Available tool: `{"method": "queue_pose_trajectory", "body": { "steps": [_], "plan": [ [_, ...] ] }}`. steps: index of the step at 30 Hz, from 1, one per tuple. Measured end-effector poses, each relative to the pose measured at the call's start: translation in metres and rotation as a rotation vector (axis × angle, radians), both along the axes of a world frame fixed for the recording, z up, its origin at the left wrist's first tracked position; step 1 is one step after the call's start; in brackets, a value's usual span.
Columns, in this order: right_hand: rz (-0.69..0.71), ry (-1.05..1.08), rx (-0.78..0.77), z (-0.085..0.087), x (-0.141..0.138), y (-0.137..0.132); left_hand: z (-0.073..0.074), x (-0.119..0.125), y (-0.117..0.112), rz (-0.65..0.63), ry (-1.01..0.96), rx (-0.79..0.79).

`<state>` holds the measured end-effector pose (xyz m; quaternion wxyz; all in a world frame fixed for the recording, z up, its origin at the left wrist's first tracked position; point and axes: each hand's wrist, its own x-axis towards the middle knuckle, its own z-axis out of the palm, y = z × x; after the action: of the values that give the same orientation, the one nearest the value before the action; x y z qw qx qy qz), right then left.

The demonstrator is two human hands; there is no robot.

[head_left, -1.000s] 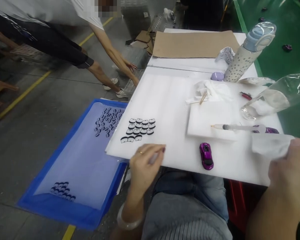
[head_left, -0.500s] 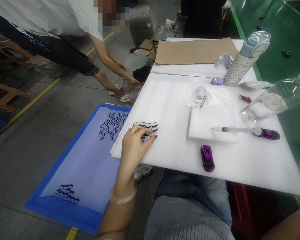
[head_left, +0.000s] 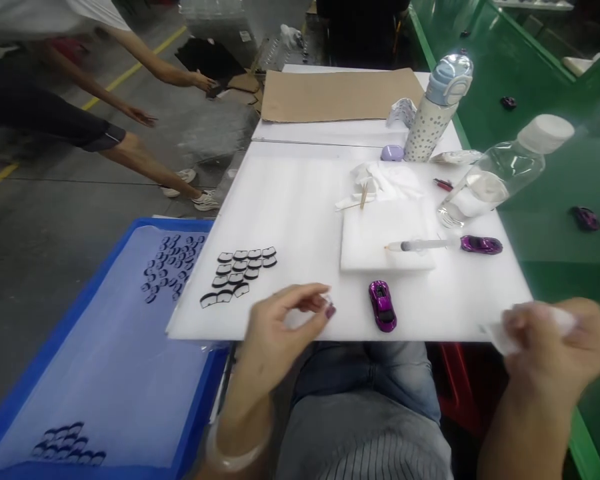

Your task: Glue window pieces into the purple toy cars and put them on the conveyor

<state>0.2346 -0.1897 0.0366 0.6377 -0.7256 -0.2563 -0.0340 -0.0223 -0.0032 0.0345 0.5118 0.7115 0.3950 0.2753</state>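
My left hand (head_left: 285, 327) is over the table's front part. Its thumb and index finger are pinched near the tips, around something too small to make out. To its left, small black-edged clear pieces (head_left: 237, 265) lie in rows on the white table. A purple toy car (head_left: 383, 306) rests just right of this hand. My right hand (head_left: 555, 340), slightly blurred, is closed on a crumpled white tissue (head_left: 505, 333) at the table's right front edge. A syringe (head_left: 415, 245) lies across a white foam block (head_left: 380, 260), its plunger end near a second purple toy car (head_left: 481, 245).
A clear bottle (head_left: 505, 170), a dotted flask (head_left: 433, 113), tissues (head_left: 387, 180) and cardboard (head_left: 335, 97) occupy the back and right. At left, a blue tray (head_left: 115, 260) holds more pieces. A co-worker (head_left: 115, 73) bends beyond it. A green surface (head_left: 550, 200) runs along the right.
My left hand has left the rows of pieces and moved right, toward the purple car. My right hand has come into view with the tissue. The camera view has shifted.
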Motion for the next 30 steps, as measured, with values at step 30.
{"method": "queue_pose_trajectory", "body": {
  "steps": [30],
  "plan": [
    [0.622,-0.753,-0.155,0.013,-0.080,0.062,-0.029,0.052,-0.044,-0.097,-0.696,-0.833]
  ]
}}
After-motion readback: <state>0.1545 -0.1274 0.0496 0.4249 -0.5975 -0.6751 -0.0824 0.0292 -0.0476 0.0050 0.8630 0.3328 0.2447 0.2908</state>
